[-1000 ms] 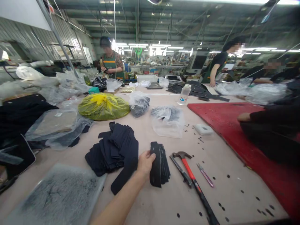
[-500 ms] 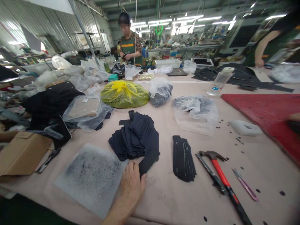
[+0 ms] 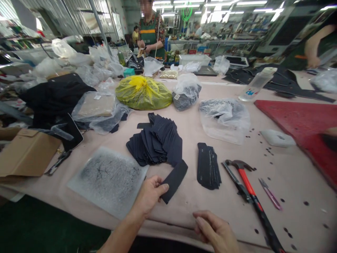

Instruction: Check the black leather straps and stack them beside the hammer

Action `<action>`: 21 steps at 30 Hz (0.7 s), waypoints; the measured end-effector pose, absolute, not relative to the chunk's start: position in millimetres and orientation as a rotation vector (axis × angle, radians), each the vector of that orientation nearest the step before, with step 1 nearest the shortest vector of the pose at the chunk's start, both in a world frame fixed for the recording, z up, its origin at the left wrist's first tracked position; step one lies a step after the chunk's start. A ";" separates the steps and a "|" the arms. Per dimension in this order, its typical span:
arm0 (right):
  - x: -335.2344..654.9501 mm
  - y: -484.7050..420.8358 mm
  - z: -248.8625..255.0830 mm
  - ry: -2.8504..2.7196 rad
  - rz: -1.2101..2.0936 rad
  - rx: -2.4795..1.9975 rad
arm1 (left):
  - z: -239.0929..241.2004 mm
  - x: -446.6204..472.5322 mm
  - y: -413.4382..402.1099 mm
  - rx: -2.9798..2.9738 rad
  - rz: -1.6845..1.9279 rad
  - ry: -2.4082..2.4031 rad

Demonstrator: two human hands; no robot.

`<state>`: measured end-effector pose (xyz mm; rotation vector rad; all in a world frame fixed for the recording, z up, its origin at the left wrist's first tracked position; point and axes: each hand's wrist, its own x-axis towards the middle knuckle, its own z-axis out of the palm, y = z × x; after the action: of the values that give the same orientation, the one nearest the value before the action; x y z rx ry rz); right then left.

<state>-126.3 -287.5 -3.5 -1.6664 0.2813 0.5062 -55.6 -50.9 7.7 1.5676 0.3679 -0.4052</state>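
My left hand pinches a dark navy fabric strip between thumb and fingers, just in front of the pile. Behind it lies a fanned pile of dark fabric strips. My right hand is over the table's front edge, its fingers loosely bent and a little apart, with nothing visible in them. A smaller stack of dark strips, marked with pale streaks, rests beyond my right hand. Left of the pile is a translucent, scratched square mat, partly behind my left forearm.
At right lie a claw hammer, a dark metal tool and pink-handled snips. A yellow bag, clear plastic bags, a bottle and a red board stand farther back. A cardboard box is left. Co-workers stand beyond.
My left hand has taken hold of the front strip and drawn it off the pile, toward the right. My right hand has come into view at the bottom. The camera view has tilted down.
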 end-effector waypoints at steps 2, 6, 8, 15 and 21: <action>-116.8 -272.7 4.0 0.324 0.530 -1.543 | 11.4 -62.2 -49.3 1.348 -0.434 0.412; -115.0 -275.5 7.8 0.408 0.520 -1.374 | 11.1 -71.3 -51.7 1.121 -0.505 0.450; -119.7 -289.8 5.5 0.437 0.447 -1.331 | 7.7 -73.7 -55.8 1.095 -0.519 0.465; -158.6 -365.9 -5.4 0.732 0.122 -1.399 | -1.1 -74.8 -69.3 1.093 -0.636 0.459; -185.9 -391.2 -0.2 0.902 -0.039 -1.414 | 9.7 -75.1 -95.2 1.058 -0.751 0.426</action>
<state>-185.9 -391.2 -0.2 -1.4143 0.9025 -0.0390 -75.1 -95.2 9.7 1.0583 0.4264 -0.7511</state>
